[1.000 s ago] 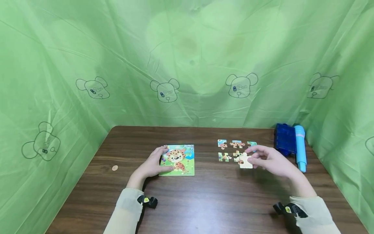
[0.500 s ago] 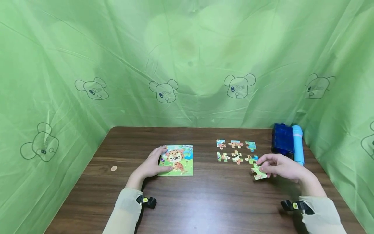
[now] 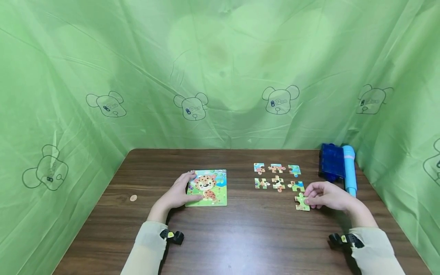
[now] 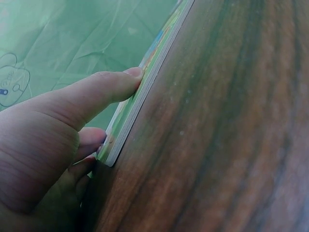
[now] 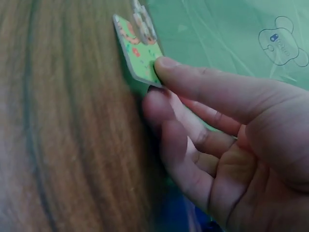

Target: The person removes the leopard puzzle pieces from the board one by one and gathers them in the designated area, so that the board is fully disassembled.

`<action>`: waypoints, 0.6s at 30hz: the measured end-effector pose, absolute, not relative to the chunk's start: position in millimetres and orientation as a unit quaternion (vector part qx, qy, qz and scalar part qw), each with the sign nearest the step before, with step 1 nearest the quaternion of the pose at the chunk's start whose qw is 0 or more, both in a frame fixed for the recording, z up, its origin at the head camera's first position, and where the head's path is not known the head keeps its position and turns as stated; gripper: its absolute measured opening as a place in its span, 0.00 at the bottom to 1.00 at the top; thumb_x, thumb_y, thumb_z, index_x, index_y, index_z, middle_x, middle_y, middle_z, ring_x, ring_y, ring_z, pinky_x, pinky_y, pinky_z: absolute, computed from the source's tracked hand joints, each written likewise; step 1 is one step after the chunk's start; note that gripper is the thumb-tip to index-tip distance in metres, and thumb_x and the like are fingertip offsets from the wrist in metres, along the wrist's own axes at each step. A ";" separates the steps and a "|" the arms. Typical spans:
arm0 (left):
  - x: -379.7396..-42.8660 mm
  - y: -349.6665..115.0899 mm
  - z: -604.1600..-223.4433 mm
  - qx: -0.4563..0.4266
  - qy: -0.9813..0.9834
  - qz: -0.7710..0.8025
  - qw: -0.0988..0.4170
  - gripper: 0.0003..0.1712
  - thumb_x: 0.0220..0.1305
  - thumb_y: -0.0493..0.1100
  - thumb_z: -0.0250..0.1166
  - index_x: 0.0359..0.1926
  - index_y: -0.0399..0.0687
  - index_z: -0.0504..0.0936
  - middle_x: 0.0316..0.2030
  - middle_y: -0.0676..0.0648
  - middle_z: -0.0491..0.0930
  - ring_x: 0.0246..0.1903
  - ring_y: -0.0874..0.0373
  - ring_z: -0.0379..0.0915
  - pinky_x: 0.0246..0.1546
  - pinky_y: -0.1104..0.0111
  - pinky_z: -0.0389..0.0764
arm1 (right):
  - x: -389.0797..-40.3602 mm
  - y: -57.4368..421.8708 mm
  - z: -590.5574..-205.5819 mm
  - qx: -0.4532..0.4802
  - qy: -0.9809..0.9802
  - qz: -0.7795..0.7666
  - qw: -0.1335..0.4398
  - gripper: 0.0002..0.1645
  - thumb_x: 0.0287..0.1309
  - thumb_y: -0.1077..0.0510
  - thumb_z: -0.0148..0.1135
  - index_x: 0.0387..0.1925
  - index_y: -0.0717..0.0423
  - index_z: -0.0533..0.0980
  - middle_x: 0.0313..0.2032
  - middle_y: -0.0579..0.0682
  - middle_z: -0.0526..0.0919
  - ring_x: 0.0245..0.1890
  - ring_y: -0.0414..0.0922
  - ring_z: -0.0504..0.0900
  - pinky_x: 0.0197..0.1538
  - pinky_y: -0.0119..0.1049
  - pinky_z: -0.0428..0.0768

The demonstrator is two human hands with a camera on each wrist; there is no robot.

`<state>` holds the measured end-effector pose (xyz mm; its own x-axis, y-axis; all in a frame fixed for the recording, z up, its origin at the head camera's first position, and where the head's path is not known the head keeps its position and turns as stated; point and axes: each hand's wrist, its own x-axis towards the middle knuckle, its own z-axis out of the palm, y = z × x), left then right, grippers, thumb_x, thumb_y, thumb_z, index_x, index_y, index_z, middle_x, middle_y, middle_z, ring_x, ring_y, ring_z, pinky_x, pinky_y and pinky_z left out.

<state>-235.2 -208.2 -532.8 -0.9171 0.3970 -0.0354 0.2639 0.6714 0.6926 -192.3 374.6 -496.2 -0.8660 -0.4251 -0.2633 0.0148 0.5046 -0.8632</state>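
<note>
A square puzzle board [image 3: 220, 191] printed with a spotted leopard cub lies on the wooden table. My left hand [image 3: 178, 191] rests at its left side, the thumb [image 4: 111, 87] laid on the picture near the edge and the other fingers by the far left corner. On the right, my right hand [image 3: 324, 196] pinches a green puzzle piece [image 3: 301, 203] between thumb and fingers; in the right wrist view the piece [image 5: 142, 60] tilts close over the wood. Just beyond it lies a blue and green piece [image 3: 297, 186].
Several more pieces lie in two rows, among them a leopard-spotted piece [image 3: 276, 168] and a blue corner piece [image 3: 294, 170]. A dark blue box [image 3: 332, 161] and a light blue microphone [image 3: 350, 170] stand at the back right. A small round disc [image 3: 133, 198] lies at the left.
My right hand has moved from the rows toward the front right with the piece, which turned from its pale back to its printed side. The left hand has stayed on the board.
</note>
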 end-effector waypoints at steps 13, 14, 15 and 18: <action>-235.5 -208.6 -531.9 0.182 0.910 0.361 0.092 0.59 0.60 0.64 0.82 0.81 0.40 0.66 0.86 0.42 0.55 0.86 0.38 0.43 0.82 0.38 0.52 | -194.0 376.8 -501.8 -0.144 0.846 -0.464 0.219 0.13 0.70 0.62 0.74 0.48 0.65 0.81 0.35 0.55 0.86 0.29 0.44 0.82 0.30 0.36 0.82; -235.6 -208.5 -531.9 0.182 0.910 0.361 0.093 0.59 0.60 0.64 0.82 0.81 0.40 0.66 0.86 0.42 0.55 0.86 0.38 0.43 0.82 0.38 0.52 | -194.0 376.7 -501.4 -0.140 0.849 -0.461 0.218 0.13 0.70 0.61 0.75 0.47 0.65 0.81 0.34 0.55 0.85 0.30 0.44 0.83 0.31 0.36 0.82; -235.5 -208.5 -531.9 0.182 0.910 0.361 0.094 0.59 0.61 0.64 0.82 0.81 0.40 0.66 0.86 0.42 0.54 0.86 0.38 0.43 0.82 0.38 0.52 | -193.9 376.6 -501.0 -0.136 0.851 -0.458 0.217 0.13 0.70 0.61 0.75 0.47 0.65 0.81 0.34 0.55 0.85 0.30 0.44 0.83 0.31 0.36 0.82; -235.9 -208.4 -532.4 0.182 0.910 0.361 0.095 0.59 0.61 0.64 0.81 0.82 0.39 0.65 0.86 0.42 0.54 0.86 0.38 0.42 0.82 0.37 0.52 | -193.3 376.0 -500.2 -0.127 0.856 -0.453 0.213 0.13 0.69 0.59 0.76 0.46 0.63 0.82 0.33 0.53 0.85 0.30 0.44 0.83 0.31 0.36 0.83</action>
<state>-235.9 -208.4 -532.4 -0.9157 0.3997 -0.0408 0.2633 0.6737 0.6906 -193.3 376.0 -500.2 -0.8767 -0.4113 -0.2493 -0.0251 0.5568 -0.8303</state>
